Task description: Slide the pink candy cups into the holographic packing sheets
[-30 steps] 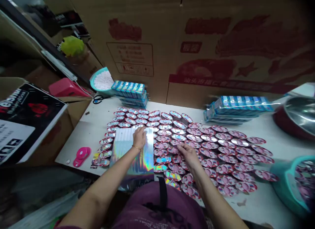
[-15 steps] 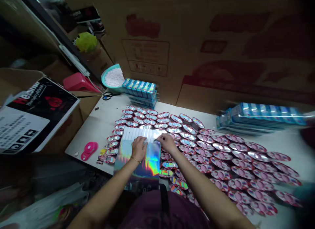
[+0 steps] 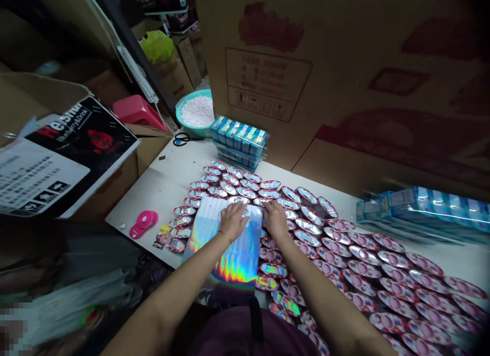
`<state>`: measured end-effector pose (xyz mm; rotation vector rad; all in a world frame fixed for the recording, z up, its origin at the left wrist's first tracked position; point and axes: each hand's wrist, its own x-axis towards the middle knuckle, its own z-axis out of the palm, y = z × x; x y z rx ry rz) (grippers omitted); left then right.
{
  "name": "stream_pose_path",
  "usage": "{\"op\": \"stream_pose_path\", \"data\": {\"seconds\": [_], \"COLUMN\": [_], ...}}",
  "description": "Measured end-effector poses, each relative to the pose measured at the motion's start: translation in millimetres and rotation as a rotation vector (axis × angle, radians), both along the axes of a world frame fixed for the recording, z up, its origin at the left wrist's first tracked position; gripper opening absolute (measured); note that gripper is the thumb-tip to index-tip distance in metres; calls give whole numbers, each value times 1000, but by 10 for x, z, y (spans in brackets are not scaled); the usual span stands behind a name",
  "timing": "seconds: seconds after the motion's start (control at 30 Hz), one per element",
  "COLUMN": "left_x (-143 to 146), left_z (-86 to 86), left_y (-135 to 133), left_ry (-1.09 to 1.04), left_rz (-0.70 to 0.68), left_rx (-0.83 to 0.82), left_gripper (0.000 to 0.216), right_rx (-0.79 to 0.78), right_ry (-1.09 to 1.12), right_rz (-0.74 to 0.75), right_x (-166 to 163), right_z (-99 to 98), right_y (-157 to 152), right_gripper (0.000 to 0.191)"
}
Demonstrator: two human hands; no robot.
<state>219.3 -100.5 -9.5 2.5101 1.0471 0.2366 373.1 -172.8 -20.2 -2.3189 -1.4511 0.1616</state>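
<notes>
Here, the left hand (image 3: 233, 221) lies flat on the holographic sheet (image 3: 234, 261), fingers slightly spread. The right hand (image 3: 276, 219) rests at the sheet's far right corner, fingers bent downward; whether they pinch the edge cannot be told. The sheet lies at the near edge of the table (image 3: 168, 185), overlapping rows of oval foil pieces (image 3: 344, 244). A pink dispenser (image 3: 142, 222) lies to its left.

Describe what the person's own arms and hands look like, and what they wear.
The left hand and right hand are ungloved, with no ring visible. No sleeve shows on either forearm. A thin gold-coloured bangle circles the left wrist; the right wrist wears nothing.
</notes>
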Motion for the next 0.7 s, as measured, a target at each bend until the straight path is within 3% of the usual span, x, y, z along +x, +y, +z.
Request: {"op": "stream_pose_path", "data": {"seconds": [0.17, 0.27, 0.4, 0.7], "left_x": [353, 376, 355, 355], "left_z": [-75, -116, -150, -172], "left_y": [189, 193, 171, 130], "left_ry": [24, -11, -24, -47], "left_rz": [66, 139, 194, 183], "left_rx": [-55, -85, -91, -72], "left_gripper": [19, 7, 8, 10], "right_rx": [-106, -193, -228, -254], "right_ry": [-106, -217, -345, -432], "right_rz": [140, 241, 377, 397], "right_x": [42, -6, -51, -104], "right_z": [-26, -42, -66, -5], "right_y": [-44, -48, -141, -217], "right_gripper": [31, 34, 42, 40]}}
